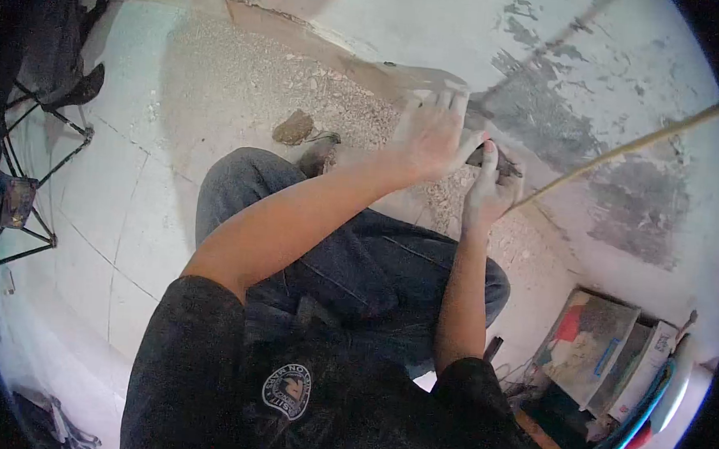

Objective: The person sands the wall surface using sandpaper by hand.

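My left hand [435, 137] is dusted pale, its fingers stretched upward over the rubble by the wall. Its thumb reaches across to my right hand [487, 187] and meets it at the fingertips. In my right hand is a small dark object [507, 164], pinched between thumb and fingers; most of it is hidden and its kind is unclear. A long tan pole or cord [627, 149] slants from the upper right down to my right wrist; whether it touches the wrist I cannot tell.
Crumbled plaster rubble [359, 101] lies along the wall base, with a brown lump [293, 127] near my foot. Grey patches [539, 112] mark the peeling wall. A box [587, 345] of items stands lower right; a black-legged folding stand [29, 180] is at left.
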Action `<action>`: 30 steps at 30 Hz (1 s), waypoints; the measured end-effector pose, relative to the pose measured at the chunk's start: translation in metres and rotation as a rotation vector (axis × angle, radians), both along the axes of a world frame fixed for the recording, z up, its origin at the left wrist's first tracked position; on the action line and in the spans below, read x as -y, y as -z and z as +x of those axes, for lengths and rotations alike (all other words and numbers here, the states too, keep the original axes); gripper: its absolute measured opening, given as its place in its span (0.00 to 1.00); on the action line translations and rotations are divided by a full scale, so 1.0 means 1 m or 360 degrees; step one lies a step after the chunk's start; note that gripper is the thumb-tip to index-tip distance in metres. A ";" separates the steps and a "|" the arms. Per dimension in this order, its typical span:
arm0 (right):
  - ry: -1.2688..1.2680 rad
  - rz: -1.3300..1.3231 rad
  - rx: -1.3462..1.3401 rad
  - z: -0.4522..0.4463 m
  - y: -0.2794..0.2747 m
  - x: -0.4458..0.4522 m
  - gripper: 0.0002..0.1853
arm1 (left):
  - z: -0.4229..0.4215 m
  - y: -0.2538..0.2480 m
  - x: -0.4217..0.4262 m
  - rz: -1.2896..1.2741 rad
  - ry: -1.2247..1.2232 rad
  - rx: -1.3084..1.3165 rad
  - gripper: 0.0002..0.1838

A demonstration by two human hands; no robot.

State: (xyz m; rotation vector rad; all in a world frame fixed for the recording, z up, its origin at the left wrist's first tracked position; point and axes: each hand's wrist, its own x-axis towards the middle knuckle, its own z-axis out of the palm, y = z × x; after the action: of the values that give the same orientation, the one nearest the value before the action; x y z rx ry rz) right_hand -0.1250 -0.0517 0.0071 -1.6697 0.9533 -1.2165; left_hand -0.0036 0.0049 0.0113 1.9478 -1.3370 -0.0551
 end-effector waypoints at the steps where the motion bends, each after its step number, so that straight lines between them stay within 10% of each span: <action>1: 0.0006 -0.0111 -0.0019 0.002 -0.005 0.006 0.05 | -0.002 -0.007 -0.001 -0.0036 -0.0004 -0.0093 0.36; 12: 0.0016 -0.1293 -0.0184 0.037 -0.072 0.047 0.08 | 0.006 -0.023 -0.006 -0.0269 0.0227 0.0015 0.49; 30: 0.0303 -0.1176 -0.0247 0.036 -0.054 0.039 0.05 | -0.014 -0.009 0.002 -0.0342 0.0578 0.0082 0.40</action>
State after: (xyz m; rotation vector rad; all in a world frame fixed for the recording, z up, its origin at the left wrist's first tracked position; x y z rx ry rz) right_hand -0.0887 -0.0908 0.0613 -2.3069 0.8117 -1.7241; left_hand -0.0172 0.0031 0.0205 1.5212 -1.6461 -0.0350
